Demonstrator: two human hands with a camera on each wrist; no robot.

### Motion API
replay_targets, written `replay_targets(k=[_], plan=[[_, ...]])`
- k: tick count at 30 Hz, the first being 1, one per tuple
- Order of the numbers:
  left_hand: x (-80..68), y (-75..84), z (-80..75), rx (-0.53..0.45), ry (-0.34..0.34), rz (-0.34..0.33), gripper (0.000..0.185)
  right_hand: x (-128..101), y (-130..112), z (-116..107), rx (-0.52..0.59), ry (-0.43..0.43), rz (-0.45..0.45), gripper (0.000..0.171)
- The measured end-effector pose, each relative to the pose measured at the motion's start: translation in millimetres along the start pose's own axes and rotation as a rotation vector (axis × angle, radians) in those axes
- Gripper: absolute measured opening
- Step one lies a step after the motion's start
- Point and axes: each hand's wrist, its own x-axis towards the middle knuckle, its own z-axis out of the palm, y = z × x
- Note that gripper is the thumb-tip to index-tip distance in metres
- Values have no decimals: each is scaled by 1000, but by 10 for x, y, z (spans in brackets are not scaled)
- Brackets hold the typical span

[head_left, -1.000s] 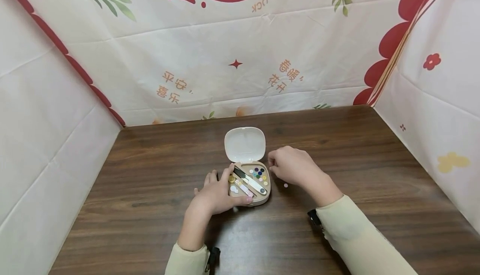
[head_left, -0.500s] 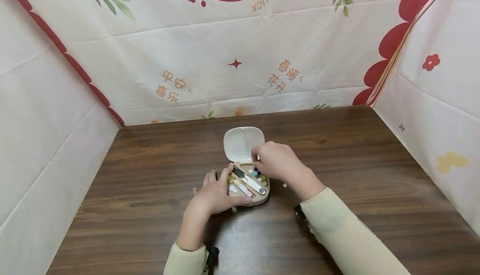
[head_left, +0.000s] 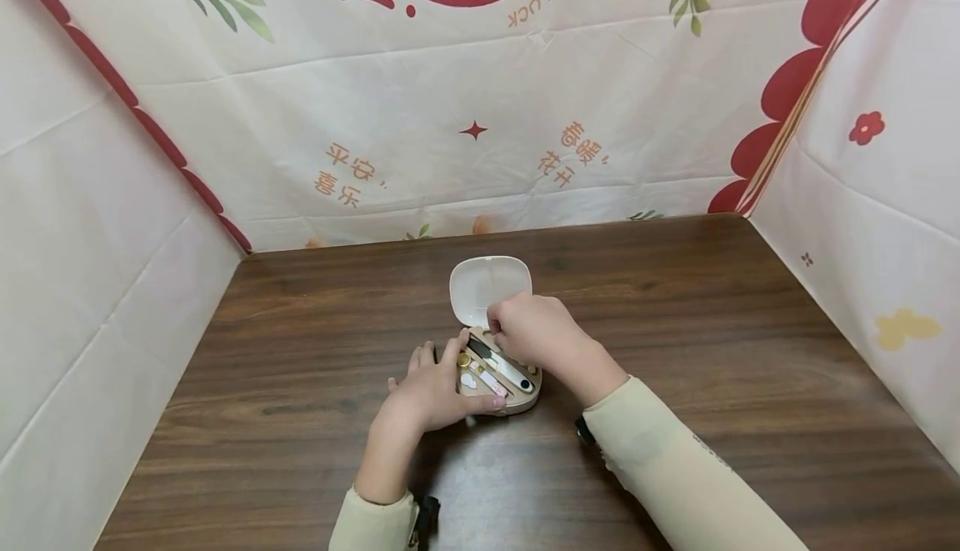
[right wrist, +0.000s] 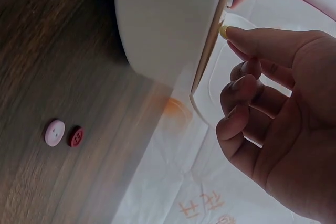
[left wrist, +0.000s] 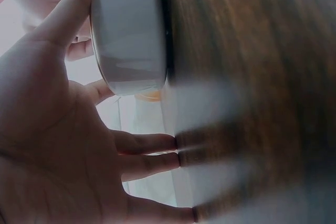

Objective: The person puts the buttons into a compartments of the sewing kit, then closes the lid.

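Observation:
A pale sewing box (head_left: 525,403) stands on the table with its white lid (head_left: 480,284) raised at the back. My left hand (head_left: 423,397) holds its left side between thumb and forefinger; the other fingers reach down to the table in the left wrist view. My right hand (head_left: 543,334) is over the button compartment, fingers curled. A yellow button (right wrist: 224,31) shows at the right thumb's tip, apparently pinched; the forefinger is partly hidden. Inside lie snips (head_left: 510,370) with a white handle, a pink-and-white strip (head_left: 491,380), a gold round piece (head_left: 464,359) and a white cloud-shaped piece (head_left: 468,381).
On the tabletop beside the box lie a pink button (right wrist: 54,132) and a dark red button (right wrist: 76,137). The brown wooden table (head_left: 315,309) is bounded by printed white cloth (head_left: 405,117) at the back and sides.
My right hand has moved left from beside the box to over its button compartment, covering most of the buttons. My left hand has stayed on the box.

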Motion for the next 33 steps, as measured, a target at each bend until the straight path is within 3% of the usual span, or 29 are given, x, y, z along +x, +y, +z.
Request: replay_targets(k=[33], plan=[[34, -13, 52, 15, -11, -14, 112, 2, -14, 81, -27, 22, -7, 20]])
